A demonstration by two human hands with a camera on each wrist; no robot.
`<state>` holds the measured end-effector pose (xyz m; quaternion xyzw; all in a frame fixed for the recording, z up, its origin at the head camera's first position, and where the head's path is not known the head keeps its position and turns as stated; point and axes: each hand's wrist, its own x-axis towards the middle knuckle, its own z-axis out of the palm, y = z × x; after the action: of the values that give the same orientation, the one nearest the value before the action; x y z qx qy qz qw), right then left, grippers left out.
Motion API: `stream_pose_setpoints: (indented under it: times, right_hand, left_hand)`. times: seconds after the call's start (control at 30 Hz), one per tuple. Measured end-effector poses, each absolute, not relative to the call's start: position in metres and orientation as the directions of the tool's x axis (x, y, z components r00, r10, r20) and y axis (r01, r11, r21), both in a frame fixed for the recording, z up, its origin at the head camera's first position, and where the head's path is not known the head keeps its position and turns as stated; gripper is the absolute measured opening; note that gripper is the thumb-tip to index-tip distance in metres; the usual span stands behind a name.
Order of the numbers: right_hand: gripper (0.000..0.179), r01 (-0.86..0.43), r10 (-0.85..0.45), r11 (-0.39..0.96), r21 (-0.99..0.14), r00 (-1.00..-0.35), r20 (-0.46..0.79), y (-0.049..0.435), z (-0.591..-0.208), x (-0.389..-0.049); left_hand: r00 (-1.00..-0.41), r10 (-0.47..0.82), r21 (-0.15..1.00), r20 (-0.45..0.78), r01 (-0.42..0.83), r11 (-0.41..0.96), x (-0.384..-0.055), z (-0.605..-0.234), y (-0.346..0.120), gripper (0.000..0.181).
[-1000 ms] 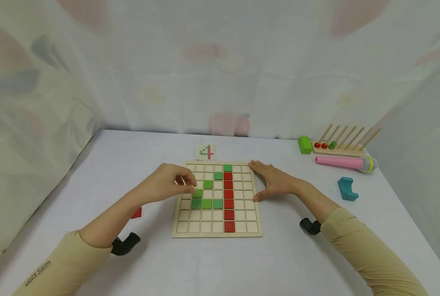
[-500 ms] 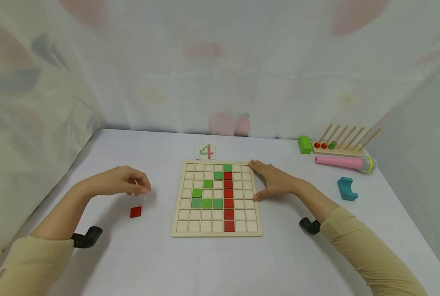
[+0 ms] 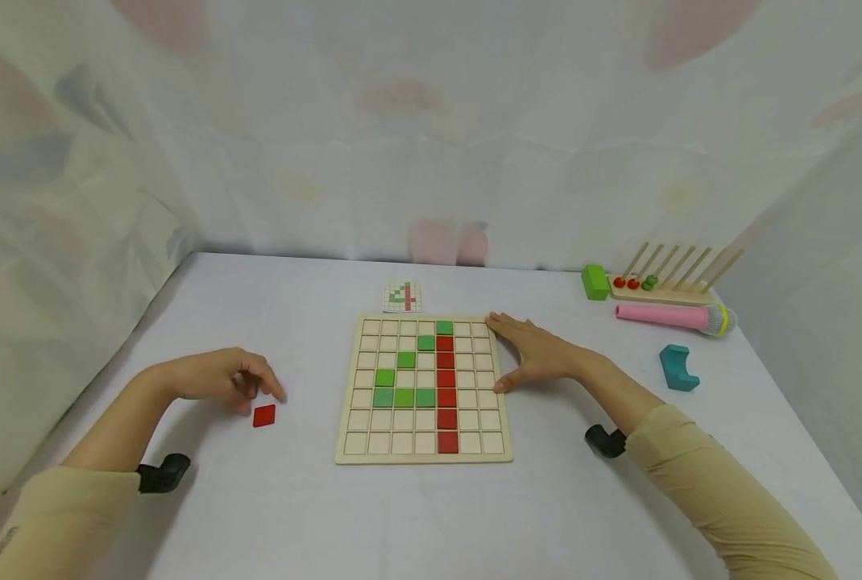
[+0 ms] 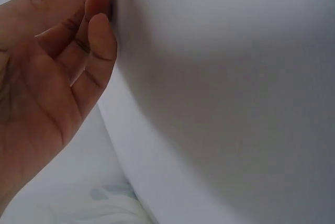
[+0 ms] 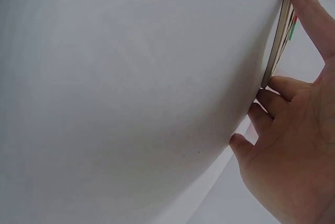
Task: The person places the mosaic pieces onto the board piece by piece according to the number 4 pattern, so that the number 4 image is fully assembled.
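Low over the table at the left, my left hand (image 3: 224,377) is just behind a red square tile (image 3: 264,416), fingers spread and nothing held between them. In the left wrist view the fingertips (image 4: 102,30) are close to the white cloth. A wooden grid board (image 3: 424,458) lies in the middle. One column on it carries several red tiles (image 3: 446,378), with green tiles (image 3: 405,360) forming a slanted line and a short row to its left. My right hand (image 3: 536,353) rests along the board's right edge, thumb and fingers spread against it.
Behind the board lies a small pattern card (image 3: 403,297). Toward the back right are a green block (image 3: 594,283), a pegged wooden stand (image 3: 663,292) with red and green beads, a pink toy microphone (image 3: 663,316) and a teal curved block (image 3: 678,368).
My left hand has moved from over the board leftward and down to the red tile, leaving the green tile in its square. My right hand has stayed at the board's edge.
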<state>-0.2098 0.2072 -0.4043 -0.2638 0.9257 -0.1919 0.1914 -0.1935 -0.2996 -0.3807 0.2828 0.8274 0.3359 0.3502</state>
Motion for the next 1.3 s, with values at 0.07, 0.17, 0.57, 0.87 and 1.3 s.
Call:
stream_pose_setpoints:
  times: [0.07, 0.17, 0.57, 0.87, 1.3]
  right_hand:
    - [0.113, -0.415, -0.561, 0.788, -0.456, -0.788, -0.254, 0.207, -0.405, -0.211]
    - [0.113, -0.415, -0.561, 0.789, -0.453, -0.788, -0.255, 0.207, -0.405, -0.211]
    - [0.113, -0.408, -0.554, 0.792, -0.455, -0.792, -0.254, 0.208, -0.405, -0.21]
    - [0.113, -0.411, -0.559, 0.788, -0.459, -0.791, -0.251, 0.208, -0.405, -0.21]
    - [0.113, -0.41, -0.557, 0.789, -0.457, -0.791, -0.252, 0.208, -0.405, -0.209]
  left_hand:
    - [-0.59, 0.703, 0.762, -0.396, 0.217, 0.611, -0.193, -0.382, -0.297, 0.04]
    - [-0.586, 0.706, 0.765, -0.397, 0.214, 0.608, -0.194, -0.385, -0.294, 0.044]
    - [-0.596, 0.69, 0.738, -0.412, 0.226, 0.636, -0.195, -0.387, -0.286, 0.036]
    - [-0.628, 0.643, 0.699, -0.438, 0.212, 0.683, -0.193, -0.39, -0.283, 0.029]
    - [-0.677, 0.611, 0.655, -0.411, 0.247, 0.714, -0.192, -0.389, -0.27, 0.027]
